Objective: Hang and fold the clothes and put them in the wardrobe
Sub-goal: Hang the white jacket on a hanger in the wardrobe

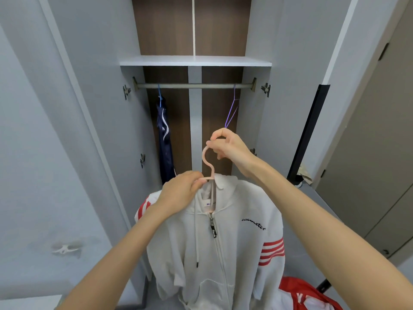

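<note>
Hanging: your white red-striped zip hoodie [232,238] is on a pale pink plastic hanger [206,158], below the grey metal rail [194,86].
Fingers: your right hand [230,148] pinches its hook, left hand [181,194] grips its arm.
Done: dark navy garment [165,142] hangs on the rail.
Left: red-and-white clothes pile [300,291], apparently.

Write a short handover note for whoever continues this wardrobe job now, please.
Right hand pinches the hook of the pink hanger; left hand grips its arm at the collar.
White hoodie is on that hanger, not yet on the rail.
Done: a dark garment hangs on the rail; a bare purple hanger hangs there too.
Left: hang the hoodie, then handle the red and white clothes at lower right.
</note>
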Motion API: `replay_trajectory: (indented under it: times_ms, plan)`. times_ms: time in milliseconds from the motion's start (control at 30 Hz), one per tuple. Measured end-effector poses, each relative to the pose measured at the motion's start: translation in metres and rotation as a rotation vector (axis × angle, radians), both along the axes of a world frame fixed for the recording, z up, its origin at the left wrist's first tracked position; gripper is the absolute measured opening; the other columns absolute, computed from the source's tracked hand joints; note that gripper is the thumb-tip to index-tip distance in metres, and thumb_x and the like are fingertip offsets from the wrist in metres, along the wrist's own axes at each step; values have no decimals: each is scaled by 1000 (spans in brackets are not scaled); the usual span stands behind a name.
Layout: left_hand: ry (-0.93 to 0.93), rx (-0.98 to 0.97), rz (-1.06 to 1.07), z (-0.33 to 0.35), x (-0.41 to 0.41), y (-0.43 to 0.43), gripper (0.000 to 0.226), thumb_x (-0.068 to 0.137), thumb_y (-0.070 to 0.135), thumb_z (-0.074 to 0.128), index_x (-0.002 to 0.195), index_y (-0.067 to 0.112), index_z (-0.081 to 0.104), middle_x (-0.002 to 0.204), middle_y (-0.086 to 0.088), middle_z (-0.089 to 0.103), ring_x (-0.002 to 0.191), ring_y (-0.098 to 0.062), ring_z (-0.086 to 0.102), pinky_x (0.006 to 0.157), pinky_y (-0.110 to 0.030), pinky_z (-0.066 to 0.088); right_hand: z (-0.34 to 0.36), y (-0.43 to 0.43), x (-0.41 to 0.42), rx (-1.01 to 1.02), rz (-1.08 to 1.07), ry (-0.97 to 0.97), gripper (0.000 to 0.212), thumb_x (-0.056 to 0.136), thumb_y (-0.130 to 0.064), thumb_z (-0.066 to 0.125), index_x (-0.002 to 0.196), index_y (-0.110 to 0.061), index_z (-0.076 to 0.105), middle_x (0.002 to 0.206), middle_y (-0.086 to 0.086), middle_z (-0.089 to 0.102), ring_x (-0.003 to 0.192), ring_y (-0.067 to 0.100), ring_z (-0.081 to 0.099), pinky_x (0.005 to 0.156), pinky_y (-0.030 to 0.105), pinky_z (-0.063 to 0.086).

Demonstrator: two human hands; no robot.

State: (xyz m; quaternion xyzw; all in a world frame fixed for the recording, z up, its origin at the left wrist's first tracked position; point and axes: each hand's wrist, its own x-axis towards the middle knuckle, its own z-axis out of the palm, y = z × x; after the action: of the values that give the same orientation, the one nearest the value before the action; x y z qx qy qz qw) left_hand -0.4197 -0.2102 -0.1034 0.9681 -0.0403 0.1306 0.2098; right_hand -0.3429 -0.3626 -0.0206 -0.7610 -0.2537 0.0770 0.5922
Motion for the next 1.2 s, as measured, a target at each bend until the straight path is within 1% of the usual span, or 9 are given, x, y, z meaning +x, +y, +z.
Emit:
replay_trajectory:
  times_ms: [100, 267, 533, 667, 833, 967, 1067, 1133, 1200]
  plan:
    - [53, -57, 149, -6, 3, 10, 28, 101, 37, 39, 87, 22, 58, 87, 7, 56, 81, -16, 54, 64, -32, 40, -16, 0, 18, -108, -8, -43, 21, 96, -21, 58, 116, -19, 52, 116, 3, 61, 108, 14, 58, 92, 25, 45]
    - [82, -156, 276, -9, 4, 22, 29, 99, 41, 42, 79, 31, 59, 90, 9, 52, 88, -14, 55, 75, -33, 43, -60, -12, 40, -384, -20, -92, 31, 97, -16, 52, 128, -17, 56, 136, 0, 53, 118, 13, 49, 93, 23, 37]
    - [104, -482, 216, 11, 8, 26, 26, 89, 8, 56, 70, -2, 71, 68, 4, 57, 72, -9, 49, 67, -15, 37, -85, 8, 34, -356, 87, -377, 27, 86, -20, 66, 113, -17, 69, 111, -8, 63, 103, 4, 51, 89, 19, 40]
    - [133, -587, 168, 10, 3, 21, 30, 88, -1, 55, 62, 1, 71, 61, 36, 56, 64, 15, 52, 61, 2, 33, -85, 17, 29, -393, 123, -473, 25, 87, -27, 65, 110, -25, 71, 112, -8, 66, 104, 4, 52, 89, 21, 40]
    - [129, -646, 256, 8, 2, 21, 26, 92, 7, 53, 73, -3, 67, 74, -2, 52, 72, -7, 46, 60, -8, 33, -86, 26, 22, -348, 124, -561, 22, 85, -25, 65, 107, -25, 60, 107, -13, 65, 99, 10, 58, 85, 29, 48]
    - [101, -664, 260, 17, 0, 24, 30, 93, 9, 51, 65, 5, 62, 71, -6, 49, 71, -11, 46, 67, -11, 35, -86, 35, 22, -297, -3, -635, 14, 90, -26, 62, 101, -17, 64, 94, -4, 72, 89, 21, 66, 85, 41, 54]
    - [104, -652, 285, 21, -1, 30, 34, 92, 10, 51, 59, 13, 58, 71, -5, 52, 72, -11, 46, 70, -23, 34, -79, 43, 25, -186, -25, -489, 10, 87, -23, 65, 90, -14, 66, 88, -3, 71, 86, 15, 66, 82, 29, 54]
    - [105, -687, 323, 20, -1, 36, 35, 92, 13, 52, 58, 16, 56, 65, 2, 50, 69, -9, 45, 67, -22, 34, -71, 45, 28, 4, -18, -203, 10, 85, -12, 63, 75, -14, 66, 81, -7, 69, 83, 3, 63, 78, 14, 49]
    - [113, -721, 340, 19, -1, 42, 33, 91, 13, 53, 58, 16, 55, 61, 3, 47, 66, -11, 44, 66, -23, 33, -62, 42, 32, 190, 10, 154, 19, 83, -2, 55, 67, -9, 62, 72, -3, 63, 78, 8, 60, 83, 18, 49]
